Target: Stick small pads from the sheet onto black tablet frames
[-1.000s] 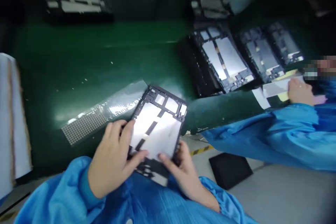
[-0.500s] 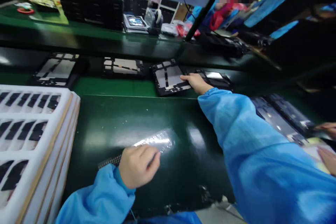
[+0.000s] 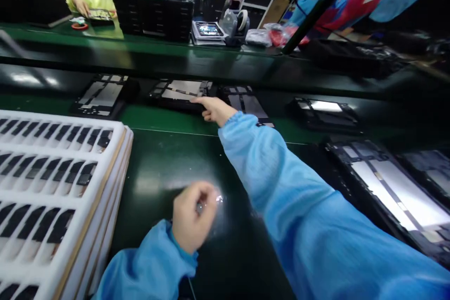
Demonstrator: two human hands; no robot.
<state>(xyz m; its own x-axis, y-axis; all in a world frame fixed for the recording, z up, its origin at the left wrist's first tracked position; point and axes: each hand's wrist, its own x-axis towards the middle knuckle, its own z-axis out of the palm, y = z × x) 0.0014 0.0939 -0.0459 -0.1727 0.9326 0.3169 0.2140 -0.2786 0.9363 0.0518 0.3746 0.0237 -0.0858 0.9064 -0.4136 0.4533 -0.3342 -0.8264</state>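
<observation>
Grey tape dispenser (image 3: 232, 27) between a screened device (image 3: 210, 29) and plastic bags (image 3: 258, 37)

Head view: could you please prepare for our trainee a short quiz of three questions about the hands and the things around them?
1. Choose: how is the right hand, near the flat devices, held?
A) raised overhead
B) stretched forward
C) hanging down

2. True or false: the left hand is to the right of the white tray.

3. Fill in: both sleeves are coloured ____.

Key: 1. B; 2. True; 3. Blue
</observation>
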